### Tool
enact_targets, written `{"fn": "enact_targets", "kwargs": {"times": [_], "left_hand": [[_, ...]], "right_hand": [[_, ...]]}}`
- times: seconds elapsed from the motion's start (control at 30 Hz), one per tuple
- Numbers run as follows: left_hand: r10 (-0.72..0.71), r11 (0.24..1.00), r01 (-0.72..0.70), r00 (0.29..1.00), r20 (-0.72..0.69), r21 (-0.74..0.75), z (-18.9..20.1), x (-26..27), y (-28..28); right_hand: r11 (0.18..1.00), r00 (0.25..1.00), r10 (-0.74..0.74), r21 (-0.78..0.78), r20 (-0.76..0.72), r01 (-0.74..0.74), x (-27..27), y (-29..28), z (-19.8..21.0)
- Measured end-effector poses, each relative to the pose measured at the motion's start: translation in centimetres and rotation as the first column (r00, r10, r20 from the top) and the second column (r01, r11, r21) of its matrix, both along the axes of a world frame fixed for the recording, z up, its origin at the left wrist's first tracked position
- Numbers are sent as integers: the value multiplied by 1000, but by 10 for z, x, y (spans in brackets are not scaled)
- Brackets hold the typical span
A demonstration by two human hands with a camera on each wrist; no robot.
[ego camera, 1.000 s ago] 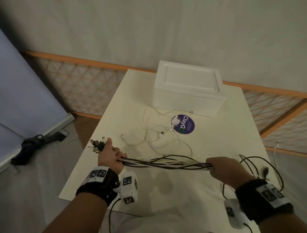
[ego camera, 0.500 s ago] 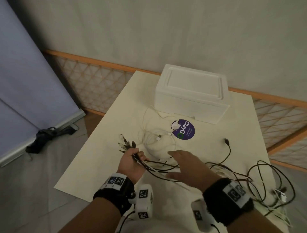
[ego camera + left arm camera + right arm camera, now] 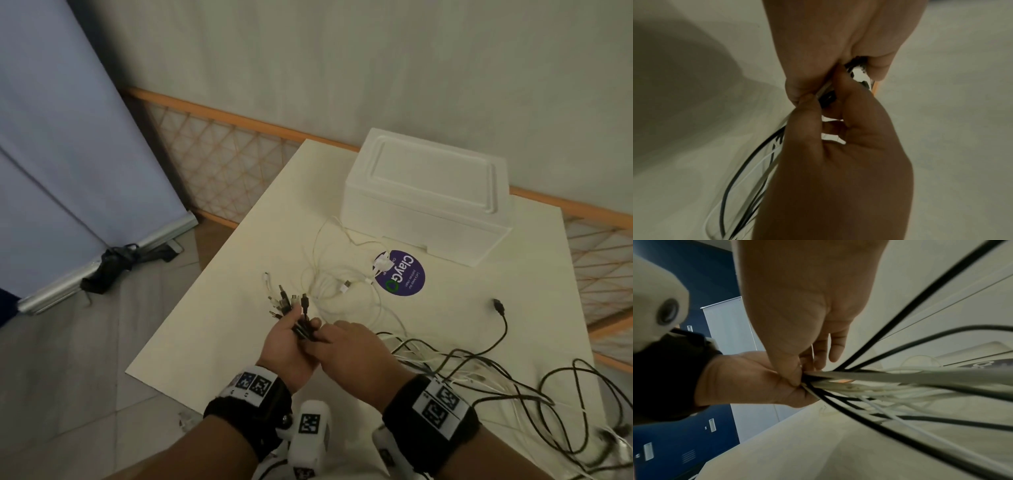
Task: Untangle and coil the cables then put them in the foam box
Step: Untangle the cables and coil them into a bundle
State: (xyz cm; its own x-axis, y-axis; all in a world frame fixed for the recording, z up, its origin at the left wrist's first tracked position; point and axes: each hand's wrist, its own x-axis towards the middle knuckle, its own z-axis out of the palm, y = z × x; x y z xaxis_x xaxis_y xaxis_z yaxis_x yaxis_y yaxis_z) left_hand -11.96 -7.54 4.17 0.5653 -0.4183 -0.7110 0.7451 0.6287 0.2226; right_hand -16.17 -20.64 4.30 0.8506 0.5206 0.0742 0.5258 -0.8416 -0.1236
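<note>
My left hand (image 3: 287,342) grips a bundle of black and white cables (image 3: 301,325) just below their plugs (image 3: 286,301), which fan upward out of the fist. My right hand (image 3: 346,356) has come up against it, and its thumb and fingers pinch the same bundle (image 3: 879,381) right beside the left hand (image 3: 748,378). The rest of the bundle trails in loose loops (image 3: 513,377) over the right of the table. A tangle of white cables (image 3: 342,284) lies mid-table. The white foam box (image 3: 424,202) stands behind it with its lid on.
A purple round sticker (image 3: 400,274) lies in front of the box. One black cable end with a plug (image 3: 498,305) lies to its right. The cream table (image 3: 212,325) has bare room at the left. A blue-grey screen (image 3: 68,154) stands left of the table.
My right hand let go of the stretched bundle and came left to meet the left hand. The slack cables dropped onto the right of the table. The left hand turned the plugs upward.
</note>
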Motion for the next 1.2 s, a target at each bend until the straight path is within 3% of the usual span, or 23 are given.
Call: {"fn": "enact_targets", "kwargs": {"times": [0.13,0.3,0.37,0.63,0.83,1.0,1.07,1.13,1.2], "left_hand": [[-2,1000,1,1000,-7,-17,-6,5,1],[8,1000,-7,1000,28,-16,-6,6,1],[20,999,-20,999,28,-33,-3,3,0],[-100,993,109,982,162,-47,1,-1,-2],[-64,998,66,986,154,-8,-6,-5,-6],[-110,994,113,965,237,-2,-12,-10,-2],[-153,987,134,953,260,88,-15,-12,-2],[-141,972,99,971,193,212,-17,-13,-2],[-84,957,59,993,77,284,-22,-14,0]], "right_hand": [[998,1000,-29,50,-8,29,1,0,-3],[922,982,-154,342,-107,182,3,-5,-6],[909,978,-162,364,-134,201,3,-9,-5],[918,980,-189,341,-68,201,1,-12,2],[870,900,-286,304,-330,388,-2,-15,6],[829,865,-267,357,-424,431,-2,-14,4],[813,855,-265,373,-446,446,-3,-18,2],[846,838,-325,261,-439,465,-4,-26,-4],[876,790,-418,29,-448,481,-7,-40,-13]]}}
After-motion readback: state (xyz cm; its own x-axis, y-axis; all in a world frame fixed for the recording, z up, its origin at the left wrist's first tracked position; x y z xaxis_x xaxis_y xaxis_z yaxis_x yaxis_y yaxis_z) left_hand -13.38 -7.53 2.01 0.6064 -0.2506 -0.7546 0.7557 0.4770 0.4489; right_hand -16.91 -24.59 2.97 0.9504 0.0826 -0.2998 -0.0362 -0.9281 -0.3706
